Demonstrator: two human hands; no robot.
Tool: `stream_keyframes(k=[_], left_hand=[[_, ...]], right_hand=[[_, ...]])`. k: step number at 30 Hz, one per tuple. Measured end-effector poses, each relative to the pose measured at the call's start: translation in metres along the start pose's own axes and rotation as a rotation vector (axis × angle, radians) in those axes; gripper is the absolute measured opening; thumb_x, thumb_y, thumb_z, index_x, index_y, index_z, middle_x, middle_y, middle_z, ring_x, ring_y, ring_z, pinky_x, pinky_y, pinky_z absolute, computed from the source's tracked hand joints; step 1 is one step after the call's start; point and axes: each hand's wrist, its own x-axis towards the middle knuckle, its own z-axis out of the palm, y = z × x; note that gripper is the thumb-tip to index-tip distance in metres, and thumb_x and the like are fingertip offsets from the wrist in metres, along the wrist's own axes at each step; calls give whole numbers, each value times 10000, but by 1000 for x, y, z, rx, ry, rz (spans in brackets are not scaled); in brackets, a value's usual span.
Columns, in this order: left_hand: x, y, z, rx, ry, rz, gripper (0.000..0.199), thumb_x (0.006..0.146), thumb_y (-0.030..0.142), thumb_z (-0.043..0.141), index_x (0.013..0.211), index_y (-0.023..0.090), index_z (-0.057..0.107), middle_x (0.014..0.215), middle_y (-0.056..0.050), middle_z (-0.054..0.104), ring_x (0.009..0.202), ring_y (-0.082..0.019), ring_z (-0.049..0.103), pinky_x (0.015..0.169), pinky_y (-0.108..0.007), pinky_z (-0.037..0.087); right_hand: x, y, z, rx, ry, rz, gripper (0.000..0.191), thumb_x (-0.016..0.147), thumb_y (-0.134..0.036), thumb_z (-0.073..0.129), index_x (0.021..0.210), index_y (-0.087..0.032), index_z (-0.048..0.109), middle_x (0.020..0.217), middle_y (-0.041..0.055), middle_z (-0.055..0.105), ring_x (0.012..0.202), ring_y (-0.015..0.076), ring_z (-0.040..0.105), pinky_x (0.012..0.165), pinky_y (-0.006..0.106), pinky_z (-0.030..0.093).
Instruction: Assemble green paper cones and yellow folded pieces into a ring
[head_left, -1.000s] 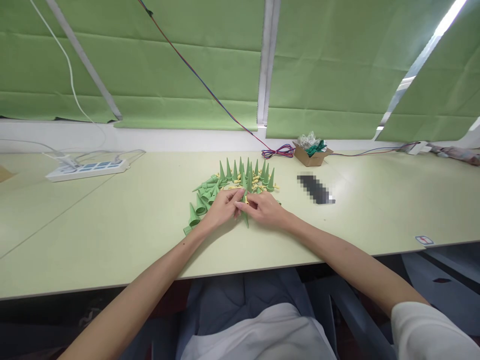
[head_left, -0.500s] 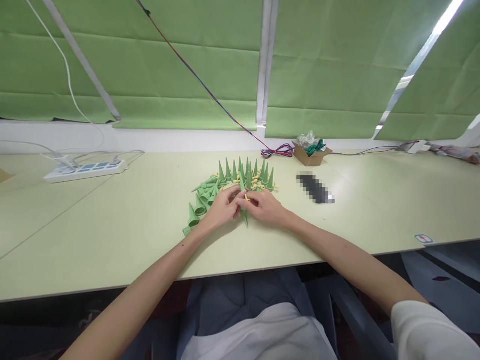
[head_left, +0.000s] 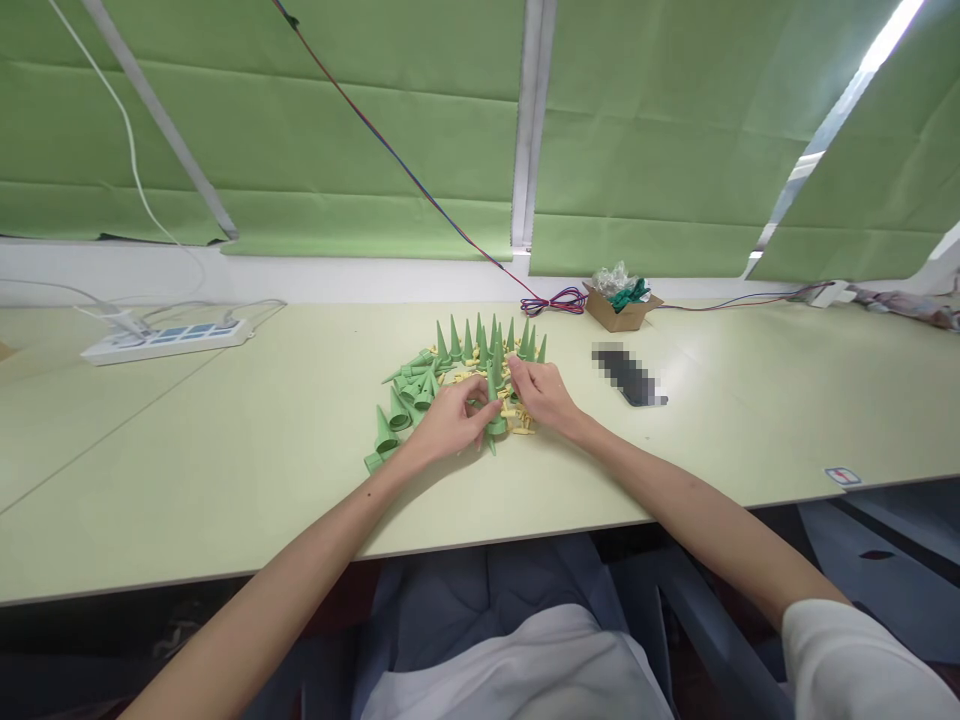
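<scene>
My left hand (head_left: 454,415) is closed on a green plastic spike (head_left: 493,395), a pointed hollow cone that stands tip up between thumb and fingers. Another green spike tip pokes out below it, toward the table's front. Just to the right, my right hand (head_left: 546,395) has curled fingers with thumb and forefinger together; what is in them, if anything, is too small to make out. Small yellow plastic valve pieces (head_left: 521,420) lie beneath and beside it. Behind my hands stands an arc of upright green spikes (head_left: 454,342), while more spikes (head_left: 400,410) lie on their sides at the left.
At the back right a small cardboard box (head_left: 624,315) holds clear plastic and green material, beside coiled red-blue wire (head_left: 559,302). A pixelated dark flat object (head_left: 630,376) lies right of my hands. A power strip (head_left: 169,342) sits far left. The table's front edge is near me.
My right hand has moved away from the left, right and slightly up, uncovering yellow pieces. My left hand still grips the spike, now upright; the yellow piece between my fingers no longer shows there.
</scene>
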Motion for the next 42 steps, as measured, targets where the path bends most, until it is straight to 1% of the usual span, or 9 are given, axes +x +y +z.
stream_keyframes(k=[2,4,8,12,18,25,30,38,42], left_hand=[[0,-2,0,21,-34,-7,289,899,417,587,772,207,434,767,-9,660,376,-121,571,401,-275,383],[0,-3,0,61,-44,-1,267,901,404,579,780,204,449,792,-14,675,383,-115,569,433,-283,407],[1,-2,-1,172,-5,13,235,883,377,585,773,200,476,739,-6,659,456,-119,570,504,-283,429],[2,-2,-2,220,37,27,227,862,358,588,745,202,472,685,0,632,534,-130,562,547,-276,427],[2,-2,-3,265,75,30,220,834,327,584,721,214,433,617,16,579,552,-139,528,547,-274,387],[1,1,-3,333,63,32,230,874,314,550,737,225,388,561,47,510,507,-132,477,538,-283,337],[1,-1,-2,326,38,40,240,889,336,555,760,233,381,576,39,532,524,-152,513,556,-292,360],[2,-5,-4,388,93,63,237,866,332,583,743,226,411,603,25,546,555,-161,522,570,-299,367],[3,-5,-3,434,122,101,251,846,282,592,714,223,386,622,22,528,567,-154,497,580,-298,362]], right_hand=[[0,0,1,-4,-6,-7,607,1031,-599,256,581,-205,365,525,-11,411,512,114,377,552,293,272],[0,0,2,-6,-13,-27,591,1035,-581,262,590,-205,363,530,-13,413,515,113,377,557,290,275],[1,-1,2,-20,-17,-58,551,1041,-534,280,601,-207,335,531,-24,384,514,107,350,556,282,272],[0,-2,2,-33,-16,-71,529,1043,-508,284,609,-207,317,535,-30,365,518,101,336,548,274,264],[0,-2,2,-36,-43,-63,507,1043,-487,305,622,-204,302,538,-35,356,519,98,324,554,274,252],[0,-6,1,-30,-69,-61,481,1040,-455,317,632,-203,286,551,-37,336,531,96,310,566,268,247],[0,-5,0,-44,-79,-59,476,1041,-442,318,630,-204,288,549,-35,348,530,98,319,570,270,251],[1,-2,1,-38,-57,-53,507,1037,-502,326,628,-202,294,554,-33,369,528,100,320,569,276,245],[2,0,1,-44,-42,-60,501,1031,-504,345,634,-204,292,560,-37,357,531,102,305,565,279,234]])
